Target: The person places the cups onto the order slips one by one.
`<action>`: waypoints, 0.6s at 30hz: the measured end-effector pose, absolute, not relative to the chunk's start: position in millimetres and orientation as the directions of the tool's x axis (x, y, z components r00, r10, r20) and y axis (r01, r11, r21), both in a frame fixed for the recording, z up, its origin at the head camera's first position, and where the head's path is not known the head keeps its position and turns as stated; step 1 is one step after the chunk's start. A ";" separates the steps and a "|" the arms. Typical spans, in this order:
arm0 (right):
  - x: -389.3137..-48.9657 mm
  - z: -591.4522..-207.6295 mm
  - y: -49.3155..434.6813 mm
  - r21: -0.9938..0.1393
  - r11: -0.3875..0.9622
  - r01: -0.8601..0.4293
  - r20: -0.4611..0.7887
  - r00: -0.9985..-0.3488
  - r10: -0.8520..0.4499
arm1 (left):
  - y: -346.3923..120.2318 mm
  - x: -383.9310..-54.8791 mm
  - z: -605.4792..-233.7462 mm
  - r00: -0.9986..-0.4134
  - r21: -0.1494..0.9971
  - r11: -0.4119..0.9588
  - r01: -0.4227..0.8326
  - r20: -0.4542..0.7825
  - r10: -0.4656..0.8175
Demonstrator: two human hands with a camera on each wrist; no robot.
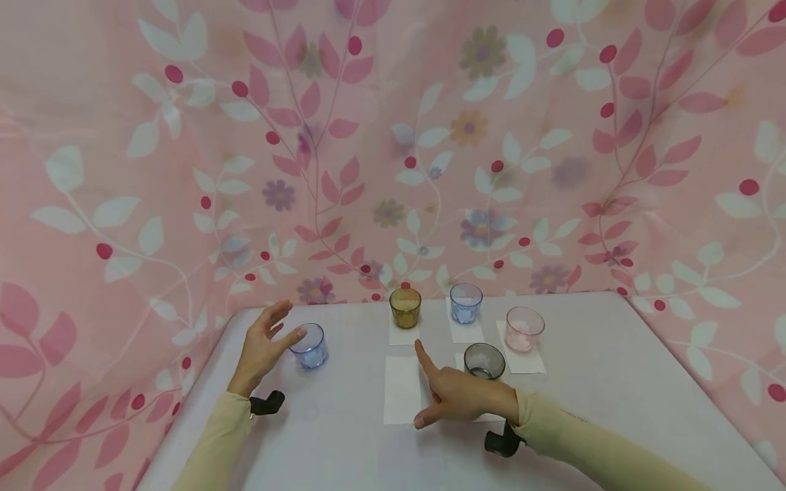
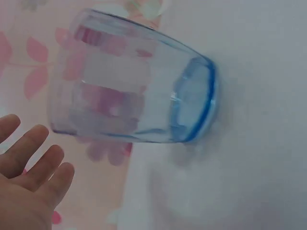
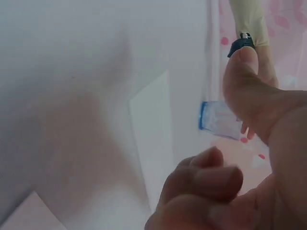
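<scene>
My left hand (image 1: 260, 351) is held beside a clear blue glass (image 1: 310, 348) at the table's left, fingers spread and thumb out towards the rim. In the left wrist view its fingers (image 2: 55, 184) stand apart from the blue glass (image 2: 139, 86), which is upright on the table. My right hand (image 1: 463, 394) hovers over the middle of the table and holds nothing. Its index finger points forward and its thumb is out, while the other fingers curl loosely. A white paper slip (image 1: 402, 395) lies just left of it. Behind it, partly hidden by the hand, stands a grey glass (image 1: 485, 361).
At the back, an amber glass (image 1: 405, 310) and a second blue glass (image 1: 465, 305) each stand on a white slip. A pink glass (image 1: 524, 331) stands on another slip to the right. A pink floral curtain (image 1: 393, 136) rises along the back of the white table (image 1: 331, 436).
</scene>
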State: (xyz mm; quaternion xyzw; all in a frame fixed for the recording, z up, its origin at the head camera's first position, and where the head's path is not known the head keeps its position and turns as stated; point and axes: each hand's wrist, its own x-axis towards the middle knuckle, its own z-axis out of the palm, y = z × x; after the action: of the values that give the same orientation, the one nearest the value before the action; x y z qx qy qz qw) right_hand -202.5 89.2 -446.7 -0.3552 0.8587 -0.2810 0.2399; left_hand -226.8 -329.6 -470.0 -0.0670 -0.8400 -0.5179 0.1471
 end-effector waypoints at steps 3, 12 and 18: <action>-200.3 -457.9 84.6 -0.576 0.664 -0.478 -0.241 -0.676 -0.696 | -334.9 -225.4 -481.2 -0.968 0.883 0.413 0.222 0.249 -0.012; -203.4 -483.9 80.8 -0.399 0.759 -0.516 -0.257 -0.731 -0.632 | -332.9 -221.3 -506.8 -0.985 0.935 0.311 0.170 0.163 0.051; -203.4 -490.9 81.4 -0.371 0.762 -0.532 -0.239 -0.738 -0.631 | -329.6 -218.3 -515.7 -0.985 0.953 0.252 0.170 0.161 0.057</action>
State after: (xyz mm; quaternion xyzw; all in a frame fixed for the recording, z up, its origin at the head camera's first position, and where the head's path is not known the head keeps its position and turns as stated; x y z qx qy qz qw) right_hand -203.4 81.4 -490.9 -0.3155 0.9215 -0.1402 0.1777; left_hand -218.3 -329.6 -515.7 -0.0717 -0.7898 -0.6073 0.0466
